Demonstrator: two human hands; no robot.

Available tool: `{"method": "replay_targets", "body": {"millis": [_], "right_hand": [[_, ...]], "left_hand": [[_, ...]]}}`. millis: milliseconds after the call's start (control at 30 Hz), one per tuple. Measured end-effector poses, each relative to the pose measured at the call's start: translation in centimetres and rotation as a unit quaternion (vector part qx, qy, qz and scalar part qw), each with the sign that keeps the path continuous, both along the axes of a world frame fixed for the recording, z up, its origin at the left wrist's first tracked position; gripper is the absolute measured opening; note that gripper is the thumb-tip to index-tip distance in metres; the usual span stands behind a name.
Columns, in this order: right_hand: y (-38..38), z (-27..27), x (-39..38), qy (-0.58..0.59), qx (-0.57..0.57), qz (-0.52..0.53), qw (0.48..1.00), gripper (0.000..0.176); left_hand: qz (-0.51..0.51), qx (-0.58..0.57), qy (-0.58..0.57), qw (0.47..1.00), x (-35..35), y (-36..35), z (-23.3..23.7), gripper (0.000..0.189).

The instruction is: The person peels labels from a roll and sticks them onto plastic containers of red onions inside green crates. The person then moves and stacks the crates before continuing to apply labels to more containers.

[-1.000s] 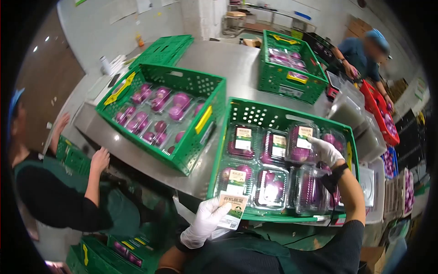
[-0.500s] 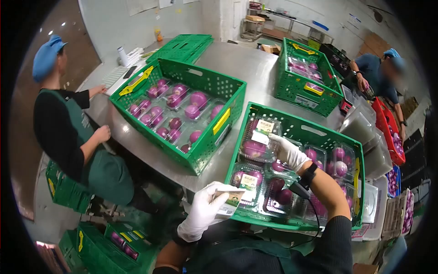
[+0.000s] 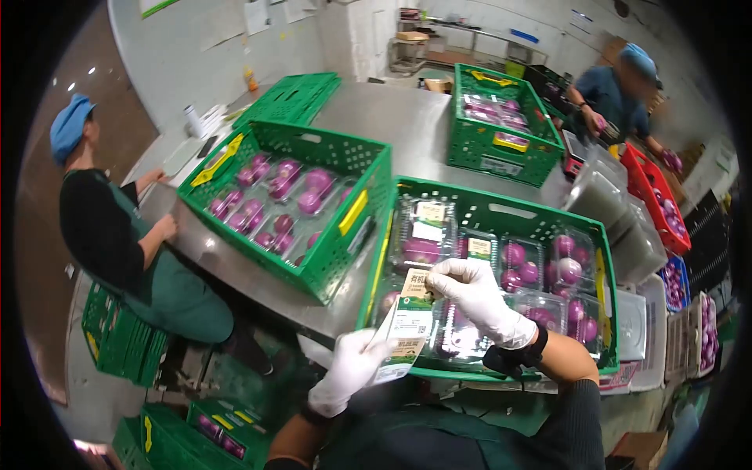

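Well, the left hand [image 3: 352,370] grips the labels [image 3: 407,325] low down, while the right hand's [image 3: 479,304] fingers pinch their upper corner; just beyond those fingers, packs [image 3: 423,249] sit in a crate [image 3: 552,222]. Seemingly it's peeling, which calls for a steady pull.

The left hand [image 3: 352,368], gloved in white, sits close to the body with its thumb pressed over curled fingers, the bare left forearm [image 3: 298,439] slanting up behind it. The right hand [image 3: 479,301], also white-gloved, is held farther forward, thumb and fingertips pinched together and pointing leftward; behind its black wristband [image 3: 513,358], the bare right forearm [image 3: 568,356] angles back to a bent elbow and dark sleeve [image 3: 570,415].
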State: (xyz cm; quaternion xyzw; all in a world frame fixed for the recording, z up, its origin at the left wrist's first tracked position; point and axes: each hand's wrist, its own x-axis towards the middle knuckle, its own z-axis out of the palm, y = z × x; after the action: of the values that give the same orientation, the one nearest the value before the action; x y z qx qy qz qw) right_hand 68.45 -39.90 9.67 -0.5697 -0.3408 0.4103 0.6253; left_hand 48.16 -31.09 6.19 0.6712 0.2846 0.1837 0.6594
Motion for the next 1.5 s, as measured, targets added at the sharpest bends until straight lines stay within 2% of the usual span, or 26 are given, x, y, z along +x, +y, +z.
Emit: {"method": "replay_targets", "body": {"millis": [67,100,133,167,200,233,267,300,333,367,400,433,467,533,667,700,800,933,967,1133,1233,1333,1500], "right_hand": [[-1.6,0.0,-0.5,-0.181,0.003,-0.005,0.983,0.011],[-2.2,0.3,-1.6,-0.269,0.041,0.021,0.962,0.018],[-2.8,1.2,-2.4,-0.279,0.062,0.074,0.955,0.017],[-3.1,2.0,-2.4,-0.289,0.078,0.049,0.953,0.017],[-3.2,2.8,-1.6,-0.301,0.097,0.026,0.948,0.016],[-3.0,2.3,0.9,-0.301,0.092,-0.054,0.948,0.016],[-3.3,3.3,4.0,-0.244,0.041,-0.059,0.967,0.010],[-3.2,2.7,7.3,-0.168,0.077,-0.124,0.975,0.010],[-3.3,0.0,12.6,-0.277,0.039,-0.191,0.941,0.010],[-4.1,-0.3,15.1,-0.136,-0.014,-0.206,0.969,0.009],[-5.2,-1.5,17.6,-0.116,-0.042,-0.213,0.969,0.009],[-6.8,-1.8,19.2,-0.152,-0.117,-0.212,0.958,0.012],[-8.4,-2.3,20.7,-0.159,-0.146,-0.207,0.954,0.015],[-10.8,-5.0,24.4,-0.155,-0.166,-0.221,0.948,0.018],[-11.9,-9.1,25.9,-0.303,-0.303,-0.129,0.894,0.027],[-11.1,-10.0,26.2,-0.308,-0.323,-0.050,0.893,0.024],[-10.1,-12.1,25.9,-0.357,-0.358,-0.108,0.856,0.034],[-10.2,-14.0,27.8,-0.339,-0.429,-0.100,0.831,0.043],[-10.1,-14.4,27.9,-0.289,-0.427,-0.097,0.851,0.044],[-9.2,-14.6,27.7,-0.301,-0.455,-0.095,0.833,0.039],[-8.8,-12.8,26.2,-0.295,-0.492,-0.115,0.811,0.036],[-9.2,-15.8,27.8,-0.355,-0.441,-0.086,0.820,0.035],[-8.7,-13.3,26.0,-0.483,-0.502,-0.140,0.703,0.063]], "left_hand": [[-0.053,0.144,-0.070,0.986,-1.7,1.8,-3.1,0.038],[-0.024,0.024,-0.179,0.983,-0.5,0.7,0.3,0.069],[-0.034,0.049,-0.164,0.985,0.5,-0.2,2.1,0.069],[-0.044,0.074,-0.150,0.985,1.4,-1.2,3.9,0.070],[-0.082,0.020,-0.071,0.994,2.1,-2.1,4.5,0.061],[-0.115,-0.009,-0.047,0.992,2.5,-2.1,0.7,0.040],[-0.089,-0.185,-0.041,0.978,2.7,-2.9,0.9,0.023],[-0.079,-0.181,-0.028,0.980,2.6,-2.9,1.1,0.022],[-0.069,-0.178,-0.012,0.981,2.3,-2.9,1.2,0.022],[-0.074,-0.151,-0.026,0.985,1.7,-2.8,1.2,0.022],[-0.079,-0.124,-0.043,0.988,1.2,-2.5,1.0,0.022],[-0.085,-0.097,-0.062,0.990,1.1,-2.3,1.1,0.022],[-0.052,-0.171,-0.018,0.984,0.8,-2.6,3.0,0.022],[-0.052,-0.228,-0.010,0.972,-0.1,-2.5,3.9,0.021],[-0.064,-0.184,-0.021,0.981,0.0,-3.5,2.5,0.023],[-0.064,-0.194,-0.019,0.979,0.4,-3.7,2.3,0.023],[-0.064,-0.186,0.005,0.980,0.8,-3.8,1.5,0.023],[-0.064,-0.209,0.010,0.976,1.2,-3.9,1.8,0.025],[-0.064,-0.223,0.007,0.973,1.4,-3.9,2.0,0.026],[-0.067,-0.222,-0.001,0.973,1.9,-3.9,1.4,0.027],[-0.063,-0.236,0.003,0.970,2.1,-3.8,1.4,0.026],[-0.069,-0.235,0.004,0.970,2.1,-3.8,0.9,0.027],[-0.086,-0.222,0.012,0.971,1.9,-3.9,0.9,0.026]]}}
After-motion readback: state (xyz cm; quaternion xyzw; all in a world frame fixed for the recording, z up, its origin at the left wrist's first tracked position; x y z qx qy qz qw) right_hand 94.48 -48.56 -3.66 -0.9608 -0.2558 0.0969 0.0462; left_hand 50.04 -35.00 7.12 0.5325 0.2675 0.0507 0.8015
